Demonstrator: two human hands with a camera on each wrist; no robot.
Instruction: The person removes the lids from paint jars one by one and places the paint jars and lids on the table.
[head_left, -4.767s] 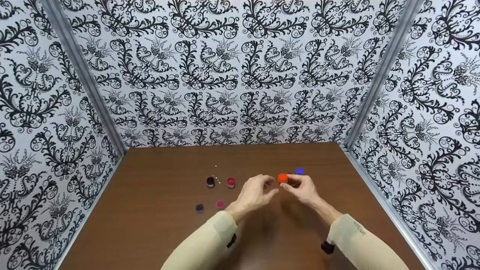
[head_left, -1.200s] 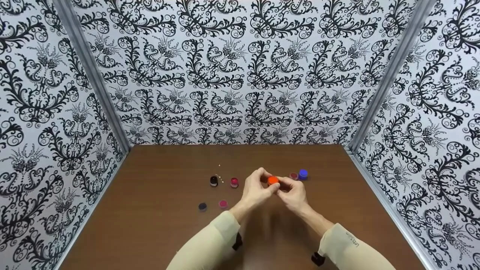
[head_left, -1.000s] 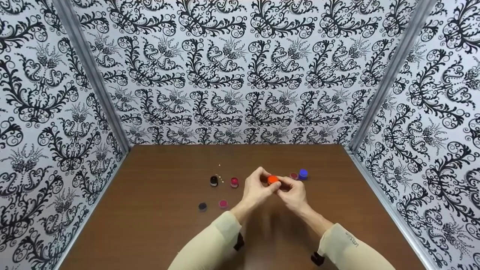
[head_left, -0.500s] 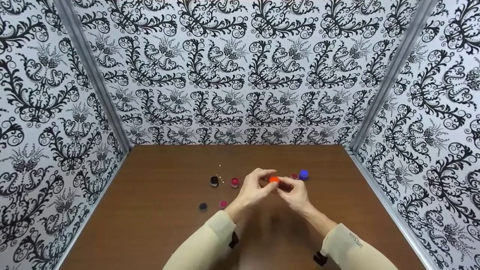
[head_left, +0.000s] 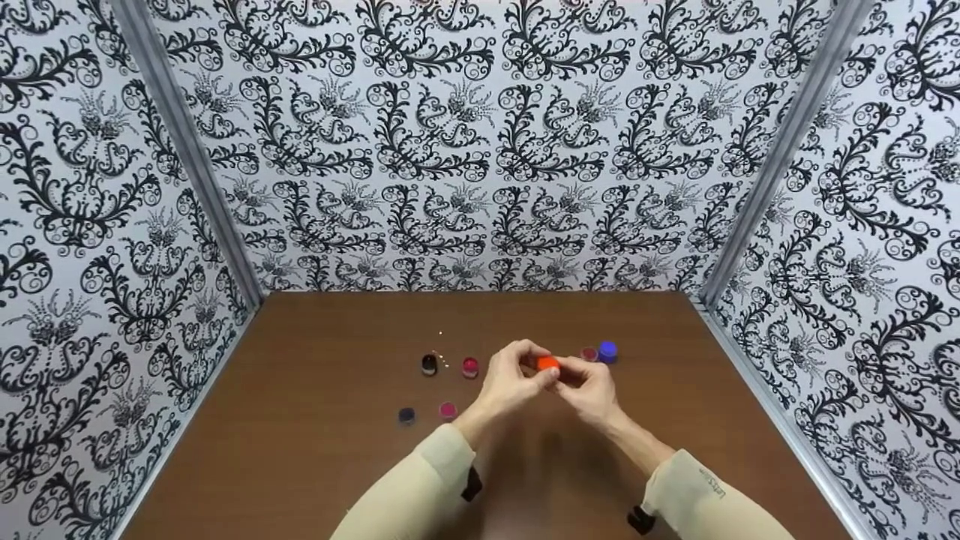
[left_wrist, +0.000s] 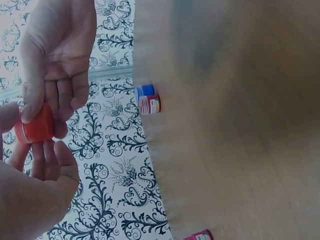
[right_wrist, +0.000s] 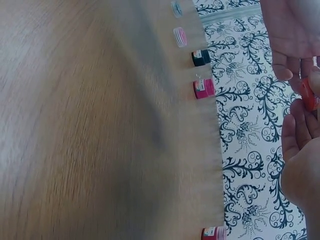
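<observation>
Both hands meet at a small orange paint jar (head_left: 548, 364), raised over the brown table. My left hand (head_left: 513, 375) pinches it with the thumb in front and fingers behind. From the right side, my right hand (head_left: 590, 388) grips the same jar between thumb and fingertips. In the left wrist view the orange paint jar (left_wrist: 37, 125) lies tilted on its side between the two hands; fingers cover much of it. Behind the right hand stand a dark red paint jar (head_left: 589, 354) and a blue paint jar (head_left: 607, 352), side by side.
Left of the hands stand a black paint jar (head_left: 429, 365) and a pink paint jar (head_left: 470, 367), with small white bits (head_left: 442, 359) beside them. Nearer the front lie a dark round lid (head_left: 406, 415) and a pink-stained lid (head_left: 448, 410). Patterned walls enclose the table (head_left: 322, 450).
Earliest, only the right hand held the orange jar, with the left hand apart. The jar has since moved left and the left hand has taken hold too. Lately its tilt shifts slightly.
</observation>
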